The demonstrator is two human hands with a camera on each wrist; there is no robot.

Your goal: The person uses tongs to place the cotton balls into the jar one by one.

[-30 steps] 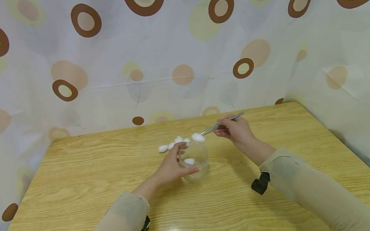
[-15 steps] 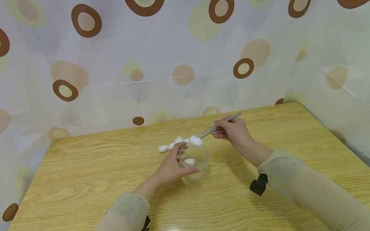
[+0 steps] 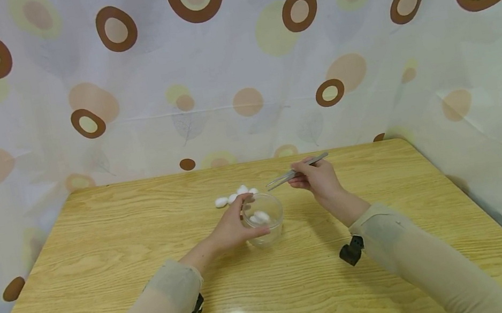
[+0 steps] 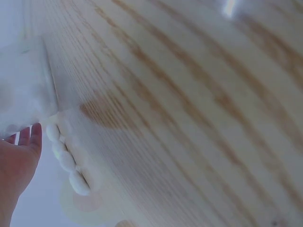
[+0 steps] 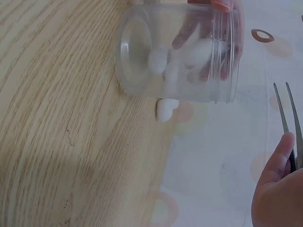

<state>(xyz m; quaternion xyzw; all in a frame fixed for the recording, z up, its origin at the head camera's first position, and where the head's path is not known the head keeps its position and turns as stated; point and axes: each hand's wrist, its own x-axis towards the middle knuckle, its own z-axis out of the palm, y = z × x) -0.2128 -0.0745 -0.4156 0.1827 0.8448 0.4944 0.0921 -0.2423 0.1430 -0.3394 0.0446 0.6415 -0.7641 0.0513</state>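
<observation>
My left hand [image 3: 228, 227] grips a clear plastic jar [image 3: 276, 223] standing upright on the table, thumb at the near side and fingers round the far side. White cotton balls [image 3: 261, 217] show inside the jar. In the right wrist view, one cotton ball [image 5: 158, 59] appears through the jar's wall. My right hand [image 3: 322, 182] pinches metal tweezers [image 3: 289, 175] right of the jar. Their tips are apart with nothing between them, just above the rim; the right wrist view shows the same parted tweezers [image 5: 282, 111].
Several more cotton balls [image 3: 221, 202] lie in a cluster on the wooden table [image 3: 122, 240], behind and left of the jar. In the left wrist view, these cotton balls [image 4: 67, 161] form a row beyond the fingers. A patterned cloth [image 3: 243, 71] hangs behind the table.
The tweezers carried a cotton ball leftward over the jar's mouth, then let it go. That cotton ball is now inside the jar. The left hand and jar have stayed in place.
</observation>
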